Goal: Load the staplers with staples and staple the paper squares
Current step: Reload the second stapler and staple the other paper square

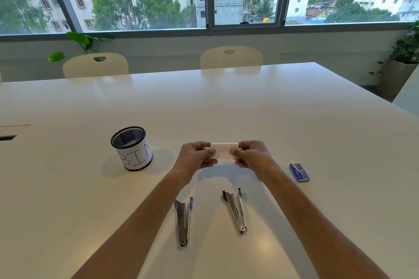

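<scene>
A small white paper square (224,150) is held above the white table between both hands. My left hand (196,155) pinches its left edge and my right hand (252,154) pinches its right edge. Two metal staplers lie opened on the table nearer to me: the one with blue ends (183,219) below my left forearm, the one with black ends (235,213) between my arms. A blue staple box (299,172) lies flat to the right of my right hand.
A black mesh cup labelled "BIN" (132,147) stands left of my hands, with paper inside. The white table (226,102) stretches far ahead to two white chairs (230,56) under the windows. Its right edge runs diagonally at far right.
</scene>
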